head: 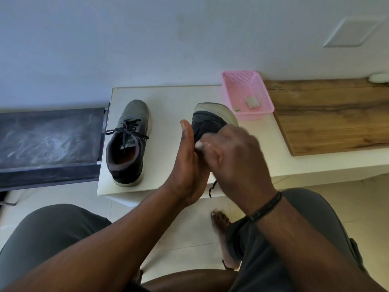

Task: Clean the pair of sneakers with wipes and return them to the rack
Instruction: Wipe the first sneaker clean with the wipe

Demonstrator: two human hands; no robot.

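My left hand (187, 163) cradles the dark grey lace-up sneaker with its pale sole (210, 119), tilted on its side, toe pointing away. My right hand (235, 157) has its grip clenched on a white wipe (199, 145) against its upper. The matching sneaker (128, 142) stands upright on the white surface (168, 106) to the left.

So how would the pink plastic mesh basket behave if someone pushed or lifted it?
The pink plastic mesh basket probably weighs little: its walls are perforated and it holds only a few small scraps. Pushed, it would likely slide easily on the smooth white tabletop. Its broad, low shape suggests that it is unlikely to tip.
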